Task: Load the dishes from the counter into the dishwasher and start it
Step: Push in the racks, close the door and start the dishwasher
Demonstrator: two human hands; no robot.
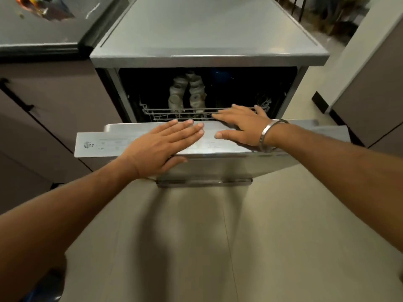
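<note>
Head view: dishwasher door [122, 141] half-raised, seemingly, long edge left-right.

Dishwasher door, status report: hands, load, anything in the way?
Both hands flat: left hand and right hand on door. Door partly open. Cups racked. Nothing blocking.

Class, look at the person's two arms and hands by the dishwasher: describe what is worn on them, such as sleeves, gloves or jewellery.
Both forearms are bare, with no sleeves in view and no gloves. The right hand has a plain silver-coloured metal bangle round its wrist. The left hand and its wrist carry nothing: no watch or band. No rings are visible on either hand.
</note>
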